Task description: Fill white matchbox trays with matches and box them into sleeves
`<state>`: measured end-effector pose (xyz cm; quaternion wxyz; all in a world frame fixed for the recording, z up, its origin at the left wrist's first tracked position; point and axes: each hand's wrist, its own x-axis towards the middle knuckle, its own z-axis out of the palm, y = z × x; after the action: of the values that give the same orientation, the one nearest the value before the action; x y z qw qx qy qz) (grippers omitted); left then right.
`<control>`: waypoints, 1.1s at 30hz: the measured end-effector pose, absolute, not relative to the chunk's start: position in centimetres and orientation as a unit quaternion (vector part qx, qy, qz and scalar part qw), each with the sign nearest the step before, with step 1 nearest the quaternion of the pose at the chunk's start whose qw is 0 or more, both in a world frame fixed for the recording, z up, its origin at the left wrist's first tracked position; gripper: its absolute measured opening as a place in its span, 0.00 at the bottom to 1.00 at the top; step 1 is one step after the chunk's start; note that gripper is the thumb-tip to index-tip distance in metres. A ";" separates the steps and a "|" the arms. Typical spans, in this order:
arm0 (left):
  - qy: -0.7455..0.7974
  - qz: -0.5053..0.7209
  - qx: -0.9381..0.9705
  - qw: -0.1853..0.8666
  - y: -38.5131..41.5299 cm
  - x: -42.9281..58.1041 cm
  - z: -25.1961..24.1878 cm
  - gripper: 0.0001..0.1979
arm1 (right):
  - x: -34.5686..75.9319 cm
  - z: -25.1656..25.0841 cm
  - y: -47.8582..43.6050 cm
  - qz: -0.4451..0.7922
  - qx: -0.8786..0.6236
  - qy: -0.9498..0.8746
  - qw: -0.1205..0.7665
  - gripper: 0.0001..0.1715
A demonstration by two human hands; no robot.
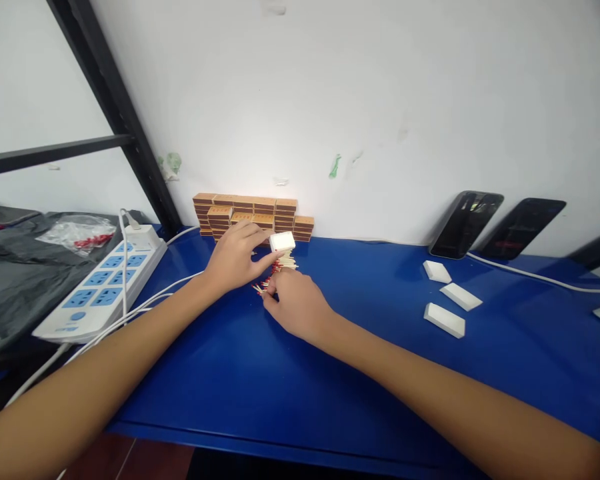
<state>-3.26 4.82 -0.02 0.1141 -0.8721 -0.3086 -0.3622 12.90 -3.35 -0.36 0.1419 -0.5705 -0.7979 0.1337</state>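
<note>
My left hand (237,259) reaches in from the left, its thumb and fingers closed around the left end of a small white matchbox tray (283,242). Just below the tray lies a heap of red-headed matches (287,261) on the blue table. Curled over the near side of this heap, my right hand (299,303) has its thumb and fingers pinched together. A few matches stick out to the left of its fingertips; the palm side is hidden. Behind my left hand, stacked matchboxes (254,203) with orange-brown tops stand against the wall, partly covered by my fingers.
Three white pieces like matchbox trays (445,320) lie on the blue table (260,393) to the right. Two dark phones (467,223) lean on the wall behind them. A white power strip (103,287) with cables and a dark bag (20,267) sit at left.
</note>
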 end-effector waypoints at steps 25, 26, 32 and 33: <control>-0.219 -0.308 -0.925 -0.043 3.0 -1.7 -0.2 0.23 | 22.0 1.2 -3.1 -0.093 -0.487 -0.858 0.137 0.12; -0.220 -0.307 -0.925 -0.045 3.0 -1.7 -0.2 0.23 | 22.0 1.2 -3.1 -0.098 -0.486 -0.858 0.132 0.13; -0.226 -0.311 -0.922 -0.037 3.1 -1.6 -0.2 0.20 | 21.8 0.8 -3.4 -0.105 -0.473 -0.860 0.161 0.16; -0.235 -0.313 -0.920 -0.027 3.2 -1.7 -0.2 0.20 | 21.7 0.7 -3.5 -0.101 -0.469 -0.859 0.177 0.17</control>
<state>-1.72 3.18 -0.17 -0.0268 -0.9198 -0.2350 -0.3130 21.66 -3.47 0.65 0.1770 -0.4689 -0.8595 -0.1005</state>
